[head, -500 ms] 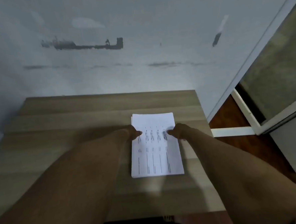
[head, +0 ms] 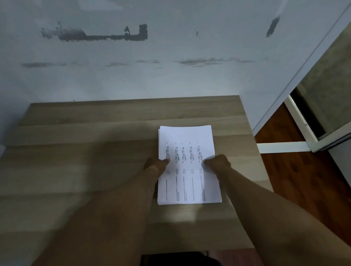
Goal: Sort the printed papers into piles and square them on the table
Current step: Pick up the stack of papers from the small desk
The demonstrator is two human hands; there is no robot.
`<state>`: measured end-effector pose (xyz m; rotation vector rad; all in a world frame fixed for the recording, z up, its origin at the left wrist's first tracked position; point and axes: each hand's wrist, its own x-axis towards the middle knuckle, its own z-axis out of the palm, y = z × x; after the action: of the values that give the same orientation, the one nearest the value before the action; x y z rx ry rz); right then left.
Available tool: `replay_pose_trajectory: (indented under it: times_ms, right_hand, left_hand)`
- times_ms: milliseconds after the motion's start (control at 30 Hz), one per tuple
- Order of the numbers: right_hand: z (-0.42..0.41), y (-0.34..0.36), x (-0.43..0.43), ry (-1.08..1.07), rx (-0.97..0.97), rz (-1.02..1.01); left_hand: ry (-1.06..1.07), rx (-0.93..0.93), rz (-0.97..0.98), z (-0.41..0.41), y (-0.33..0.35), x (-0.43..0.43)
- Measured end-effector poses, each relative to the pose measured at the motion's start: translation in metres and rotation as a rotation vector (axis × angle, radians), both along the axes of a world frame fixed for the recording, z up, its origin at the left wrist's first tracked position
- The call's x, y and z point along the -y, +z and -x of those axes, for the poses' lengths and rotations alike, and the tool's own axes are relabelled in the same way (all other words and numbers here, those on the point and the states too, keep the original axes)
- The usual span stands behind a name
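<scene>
A stack of white printed papers (head: 185,138) lies on the right half of the wooden table (head: 79,159), long side running away from me, with columns of small dark text on the top sheet. My left hand (head: 155,165) grips the stack's left edge near its middle, thumb on top. At the same height, my right hand (head: 218,162) grips the right edge, thumb on the paper. A sheet's edge peeks out slightly at the stack's far left corner.
The table's far edge meets a scuffed grey wall (head: 166,71). Its right edge (head: 255,148) drops to a reddish-brown floor (head: 292,177). A white-framed door (head: 323,111) stands at the right.
Both hands stay on the stack's side edges. The thumbs have drawn slightly outward from the middle of the sheet. The stack itself has hardly shifted.
</scene>
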<state>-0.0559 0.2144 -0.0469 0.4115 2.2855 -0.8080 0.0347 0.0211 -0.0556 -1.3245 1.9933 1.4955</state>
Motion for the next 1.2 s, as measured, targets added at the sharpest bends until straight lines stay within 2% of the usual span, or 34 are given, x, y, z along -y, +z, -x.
replay_pose_trajectory:
  times_ms: [133, 233, 434, 534, 634, 767, 934, 1067, 1201]
  right_hand:
    - [-0.001, 0.002, 0.005, -0.041, -0.013, -0.029]
    - [0.001, 0.0, 0.004, -0.095, -0.026, 0.067]
    - [0.004, 0.005, -0.003, -0.213, 0.033, 0.282]
    - [0.006, 0.001, -0.009, -0.255, 0.157, 0.431]
    - [0.004, 0.002, -0.014, -0.252, 0.298, 0.555]
    - [0.003, -0.005, -0.014, -0.286, 0.238, 0.633]
    - [0.003, -0.002, -0.009, -0.328, 0.086, 0.566]
    - [0.009, 0.007, -0.01, -0.317, 0.125, 0.548]
    - [0.008, 0.031, -0.013, -0.323, 0.175, 0.673]
  left_hand:
    - [-0.028, 0.039, 0.059, 0.001, 0.002, 0.004]
    - [0.002, 0.016, 0.088, 0.003, 0.004, 0.004]
    - [0.101, -0.067, -0.129, 0.006, 0.004, 0.003]
    - [0.092, -0.062, -0.22, 0.003, 0.003, 0.007]
    - [0.141, -0.035, -0.415, 0.001, 0.006, 0.01]
    - [0.209, -0.063, -0.582, -0.001, 0.013, 0.008]
    - [0.194, -0.115, -0.487, 0.001, 0.015, 0.001]
    - [0.136, -0.193, -0.395, 0.003, 0.017, 0.008]
    - [0.104, -0.28, -0.415, 0.007, 0.035, 0.016]
